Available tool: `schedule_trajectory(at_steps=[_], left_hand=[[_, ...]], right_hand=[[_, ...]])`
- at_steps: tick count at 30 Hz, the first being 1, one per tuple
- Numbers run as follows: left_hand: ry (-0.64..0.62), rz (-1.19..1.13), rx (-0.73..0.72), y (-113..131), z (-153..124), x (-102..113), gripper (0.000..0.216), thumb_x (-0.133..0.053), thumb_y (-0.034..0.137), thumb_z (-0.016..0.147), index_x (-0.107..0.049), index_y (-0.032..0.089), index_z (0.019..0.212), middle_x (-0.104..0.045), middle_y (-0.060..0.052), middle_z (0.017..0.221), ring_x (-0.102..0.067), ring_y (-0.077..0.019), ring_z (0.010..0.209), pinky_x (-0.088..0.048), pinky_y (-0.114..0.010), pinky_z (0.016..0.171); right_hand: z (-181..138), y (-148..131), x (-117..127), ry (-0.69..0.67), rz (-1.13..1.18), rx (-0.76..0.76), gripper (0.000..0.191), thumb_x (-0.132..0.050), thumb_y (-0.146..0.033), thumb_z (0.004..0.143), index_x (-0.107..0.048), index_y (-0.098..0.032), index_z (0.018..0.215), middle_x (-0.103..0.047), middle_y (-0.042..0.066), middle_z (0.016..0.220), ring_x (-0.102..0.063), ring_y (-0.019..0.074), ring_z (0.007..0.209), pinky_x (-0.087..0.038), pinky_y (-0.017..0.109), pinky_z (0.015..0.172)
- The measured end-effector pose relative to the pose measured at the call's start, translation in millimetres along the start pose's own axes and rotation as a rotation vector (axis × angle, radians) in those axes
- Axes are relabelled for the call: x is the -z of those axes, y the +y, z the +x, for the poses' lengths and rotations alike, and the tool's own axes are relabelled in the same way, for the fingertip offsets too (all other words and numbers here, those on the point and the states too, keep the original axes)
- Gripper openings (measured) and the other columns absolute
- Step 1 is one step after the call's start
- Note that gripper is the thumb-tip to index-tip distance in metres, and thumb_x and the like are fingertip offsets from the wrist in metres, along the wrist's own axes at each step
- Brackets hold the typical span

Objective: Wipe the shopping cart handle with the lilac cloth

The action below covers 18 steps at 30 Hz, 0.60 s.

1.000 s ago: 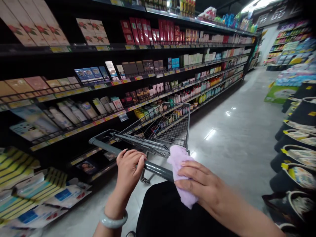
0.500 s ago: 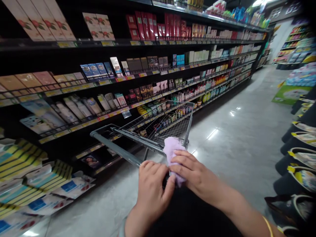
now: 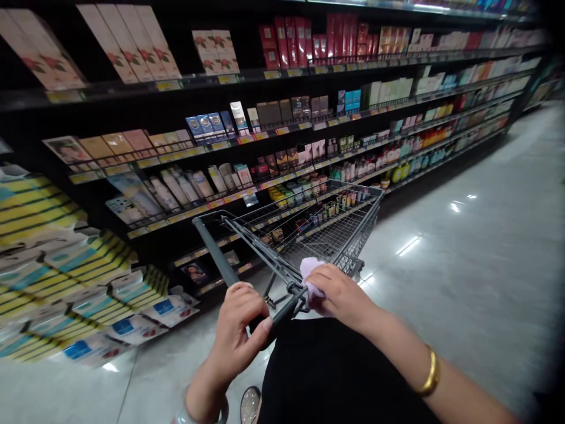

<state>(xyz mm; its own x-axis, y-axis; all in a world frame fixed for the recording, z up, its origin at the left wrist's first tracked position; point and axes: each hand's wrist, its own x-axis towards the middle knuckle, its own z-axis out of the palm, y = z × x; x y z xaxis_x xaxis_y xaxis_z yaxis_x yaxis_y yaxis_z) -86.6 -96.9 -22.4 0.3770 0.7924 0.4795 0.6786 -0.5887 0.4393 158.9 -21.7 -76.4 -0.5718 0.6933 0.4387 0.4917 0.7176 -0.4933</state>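
Note:
My left hand (image 3: 238, 333) is wrapped round the grey handle bar (image 3: 217, 254) of a wire shopping cart (image 3: 335, 235). A lilac cloth (image 3: 312, 272) is bunched in my right hand (image 3: 339, 293), pressed on the cart's frame near the right end of the handle. My right fingers curl over the cloth, and their tips are partly hidden. The cart's wire basket points away from me toward the shelves, tilted to the right in view, and shows bare mesh.
Long black shelves (image 3: 282, 132) of boxes and bottles run along the left and ahead. Stacked yellow-striped packs (image 3: 66, 282) stand at the lower left beside the shelves. Shiny grey floor (image 3: 463, 265) stretches to the right. My shoe (image 3: 250, 405) shows at the bottom.
My view has swung left. My left hand has slid along the handle away from my right, which has moved with the cloth from the handle's end onto the cart's side frame.

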Motion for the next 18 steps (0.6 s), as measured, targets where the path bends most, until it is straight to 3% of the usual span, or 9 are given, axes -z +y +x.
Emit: schedule_trajectory(at_steps=[9,13,18], left_hand=[[-0.063,-0.063,0.021,-32,-19,38,0.040,-0.048,0.051,0.092,-0.057,0.020,0.068,-0.056,0.001,0.065,-0.053,-0.0153,0.069,-0.031,-0.041,0.104],[-0.073,-0.096,0.031,-42,-27,50,0.051,-0.045,0.063,0.090,-0.059,0.020,0.066,-0.057,0.001,0.064,-0.055,-0.0159,0.070,-0.028,-0.042,0.109],[-0.072,-0.045,0.095,-47,-34,61,0.059,-0.034,0.064,0.094,-0.054,0.021,0.059,-0.053,0.000,0.059,-0.052,-0.0161,0.066,-0.032,-0.043,0.109]], right_hand=[[17,-33,-29,-0.053,0.013,-0.039,0.030,-0.056,-0.004,0.074,-0.064,-0.023,0.096,-0.064,0.003,0.104,-0.051,0.0208,0.101,-0.044,0.035,0.091],[19,-49,-42,-0.014,-0.017,-0.064,0.026,-0.061,-0.009,0.076,-0.064,-0.023,0.098,-0.063,0.003,0.102,-0.051,0.0220,0.098,-0.044,0.036,0.089],[19,-63,-60,0.045,-0.010,-0.026,0.019,-0.064,-0.014,0.079,-0.063,-0.022,0.097,-0.063,0.005,0.101,-0.052,0.0230,0.097,-0.045,0.039,0.088]])
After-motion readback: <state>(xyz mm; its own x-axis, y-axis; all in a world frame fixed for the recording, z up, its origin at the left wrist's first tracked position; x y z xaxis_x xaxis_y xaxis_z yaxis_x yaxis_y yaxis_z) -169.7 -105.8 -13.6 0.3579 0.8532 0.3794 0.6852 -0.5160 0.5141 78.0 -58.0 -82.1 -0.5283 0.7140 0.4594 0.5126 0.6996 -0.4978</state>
